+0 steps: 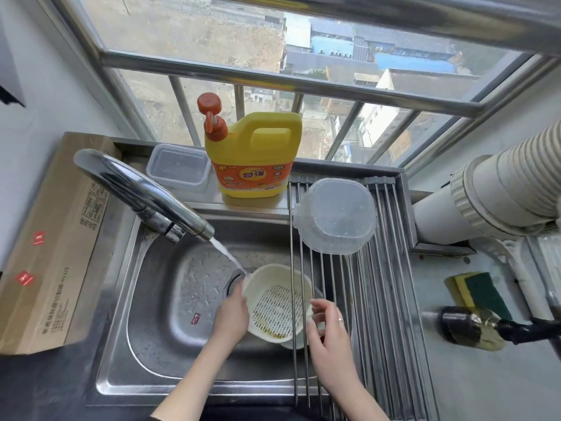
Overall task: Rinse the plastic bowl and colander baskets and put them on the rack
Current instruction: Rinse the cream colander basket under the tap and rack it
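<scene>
My left fingers point(235, 302) are gripping the wet colander point(277, 303) under the tap point(145, 192), right fingers point(318, 308) hovering loose, so it may be slipping.

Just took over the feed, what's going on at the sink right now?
A person is rinsing a white colander basket under the running faucet. The left hand grips its rim; the right hand is at the opposite edge. The clear plastic bowl already sits upside down on the rack. Another white piece shows beneath the basket.
</scene>
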